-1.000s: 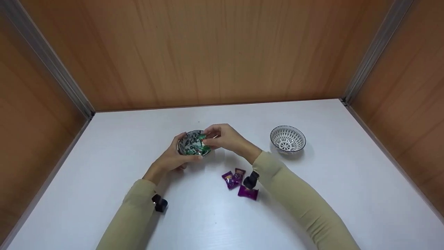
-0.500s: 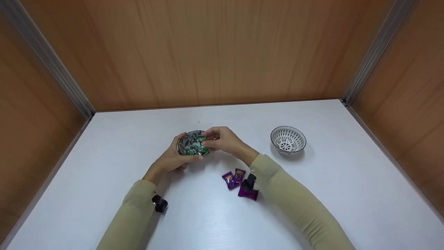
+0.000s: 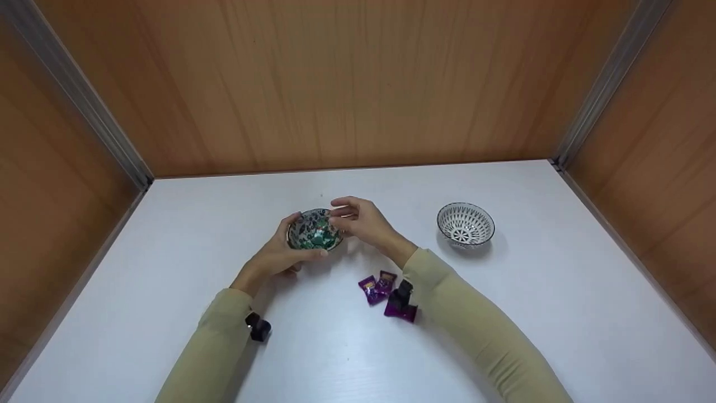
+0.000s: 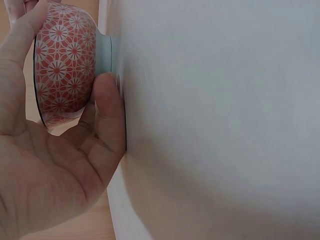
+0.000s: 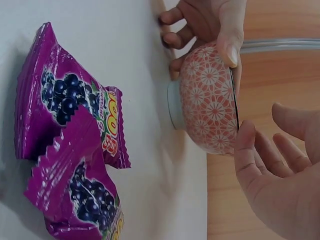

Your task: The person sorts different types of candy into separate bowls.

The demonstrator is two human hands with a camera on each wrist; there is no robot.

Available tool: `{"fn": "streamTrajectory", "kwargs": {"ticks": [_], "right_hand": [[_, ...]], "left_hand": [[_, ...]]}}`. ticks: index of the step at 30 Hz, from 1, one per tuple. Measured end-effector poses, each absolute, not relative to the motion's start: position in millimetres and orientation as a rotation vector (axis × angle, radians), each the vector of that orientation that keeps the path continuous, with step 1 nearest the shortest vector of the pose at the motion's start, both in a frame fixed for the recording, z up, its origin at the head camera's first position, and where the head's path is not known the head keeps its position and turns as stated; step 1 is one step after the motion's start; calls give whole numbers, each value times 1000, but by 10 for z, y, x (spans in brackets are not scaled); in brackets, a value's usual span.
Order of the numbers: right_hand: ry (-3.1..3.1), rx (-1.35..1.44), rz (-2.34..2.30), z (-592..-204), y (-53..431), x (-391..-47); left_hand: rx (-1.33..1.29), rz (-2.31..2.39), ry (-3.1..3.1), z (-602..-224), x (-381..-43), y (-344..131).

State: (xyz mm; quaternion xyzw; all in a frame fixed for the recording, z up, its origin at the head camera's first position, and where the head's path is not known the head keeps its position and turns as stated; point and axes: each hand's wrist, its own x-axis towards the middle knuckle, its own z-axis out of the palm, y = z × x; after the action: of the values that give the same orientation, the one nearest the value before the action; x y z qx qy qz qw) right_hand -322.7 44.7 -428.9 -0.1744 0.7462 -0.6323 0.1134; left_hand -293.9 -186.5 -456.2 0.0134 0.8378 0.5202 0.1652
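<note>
A red flower-patterned bowl [image 5: 207, 102] is the landmark here. The person's left hand [image 3: 279, 254] grips it from the left, thumb along the near rim and the other fingers curled about the wall and low by the foot; whether the foot rests on the white table [image 3: 313, 347] cannot be told.

The right hand [image 3: 364, 223] is at the bowl's right rim, its fingers and thumb parted, with nothing visible between them. One fingertip sits so close to the rim that contact cannot be judged.

Green-wrapped sweets [image 3: 316, 240] lie inside the bowl. From the right fingertips they are to the left, lower and slightly nearer the person; their long axes and number are unclear.

Three purple grape candy packets [image 5: 82, 192] lie nearer the person than the bowl and to its right. The nearest packet's length runs roughly left to right, partly behind the right wrist's black camera [image 3: 400, 294]. Well to the bowl's right stands a black-and-white lattice-patterned bowl [image 3: 465, 225].
</note>
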Motion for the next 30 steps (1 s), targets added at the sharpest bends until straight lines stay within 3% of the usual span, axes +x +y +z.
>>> {"fn": "streamTrajectory", "kwargs": {"ticks": [20, 30], "right_hand": [[2173, -529, -1858, -4314, 535, -3239], [2367, -633, -1608, -4203, 785, -3136]], "left_hand": [[47, 1509, 2382, -4574, -2937, -1854], [38, 1479, 2398, -4542, -2927, -1832]]}}
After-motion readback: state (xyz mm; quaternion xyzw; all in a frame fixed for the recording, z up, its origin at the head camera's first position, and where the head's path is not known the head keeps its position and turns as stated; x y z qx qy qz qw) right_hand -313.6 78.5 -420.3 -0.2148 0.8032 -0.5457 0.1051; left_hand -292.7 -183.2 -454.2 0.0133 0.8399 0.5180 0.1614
